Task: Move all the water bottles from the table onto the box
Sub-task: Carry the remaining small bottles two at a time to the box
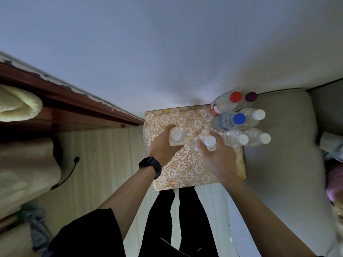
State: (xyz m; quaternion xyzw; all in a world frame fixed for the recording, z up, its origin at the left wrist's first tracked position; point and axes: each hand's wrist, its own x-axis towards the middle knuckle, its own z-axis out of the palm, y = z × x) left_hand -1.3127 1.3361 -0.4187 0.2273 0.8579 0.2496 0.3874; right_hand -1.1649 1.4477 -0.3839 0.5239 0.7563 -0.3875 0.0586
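Over the middle of the floral-wrapped box, two white-capped water bottles stand upright, near each other. The left hand wraps the left bottle from nine o'clock. The right hand curls round the right bottle from five o'clock (both arms stretched forward). At two o'clock, six more bottles cluster at the edge of the grey table.

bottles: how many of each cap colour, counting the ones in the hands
white-cap bottle: 5, one held in the left hand, one in the right hand
blue-cap bottle: 1
red-cap bottle: 1
purple-cap bottle: 1
total: 8
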